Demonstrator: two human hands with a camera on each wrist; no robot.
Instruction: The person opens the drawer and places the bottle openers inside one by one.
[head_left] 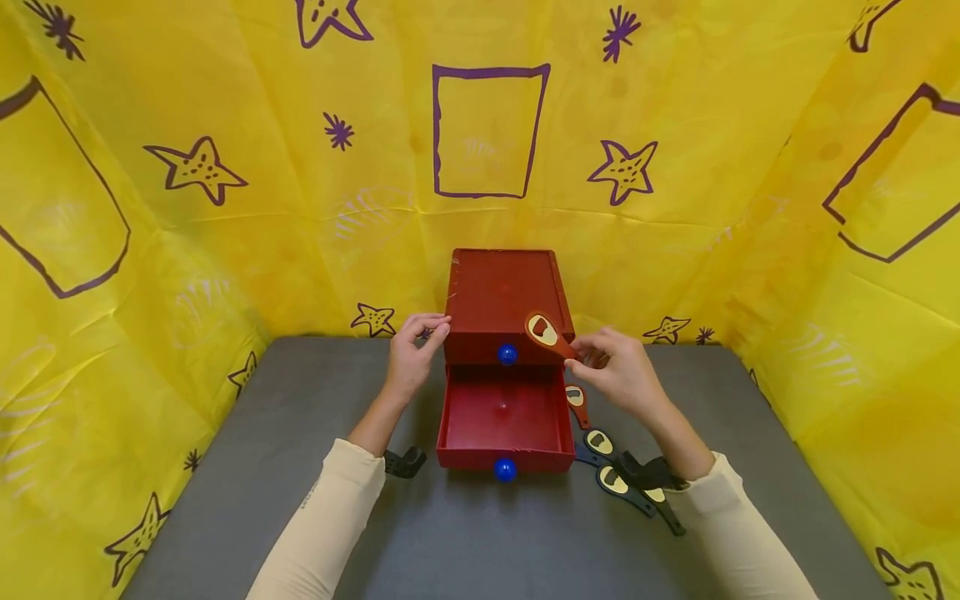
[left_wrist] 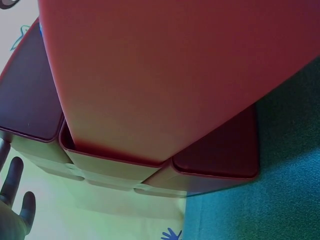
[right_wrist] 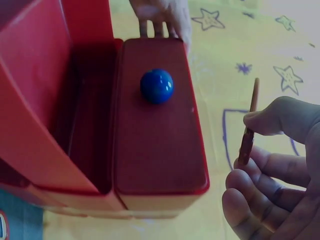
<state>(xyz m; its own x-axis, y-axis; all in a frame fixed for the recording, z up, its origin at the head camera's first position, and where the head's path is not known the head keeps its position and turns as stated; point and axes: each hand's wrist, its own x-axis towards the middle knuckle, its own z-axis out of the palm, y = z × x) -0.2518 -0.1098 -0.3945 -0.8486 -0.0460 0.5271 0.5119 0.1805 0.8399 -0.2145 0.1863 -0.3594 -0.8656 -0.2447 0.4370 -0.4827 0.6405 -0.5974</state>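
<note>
Held red bottle opener [head_left: 552, 336]: raised in the air near the front right corner of the cabinet [head_left: 502, 287], apart from it; tilted, with the rounded cream-faced end toward the cabinet.
Right grip [head_left: 618, 367]: pinching the opener's handle end between thumb and fingers.
Left grip [head_left: 408, 358]: holding nothing, with fingers extended at the cabinet's upper left edge; contact impossible to tell.
Cabinet: red, boxy, upright on the gray tabletop [head_left: 225, 467].
Upper drawer [head_left: 472, 348]: flush with the cabinet front, fitted with a blue knob [head_left: 507, 354].
Lower drawer [head_left: 472, 460]: extending forward beneath, fitted with a second blue knob [head_left: 505, 470].
Second red opener [head_left: 576, 402]: lying just beside the lower drawer's right side.
Dark openers [head_left: 626, 487]: lying in a loose cluster to the right of the lower drawer, partly hidden behind the right wrist strap [head_left: 647, 472].
Sleeves [head_left: 322, 517]: cream, reaching toward both wrists.
Backdrop [head_left: 405, 275]: yellow fabric, printed with purple stars and outlined shapes.
</note>
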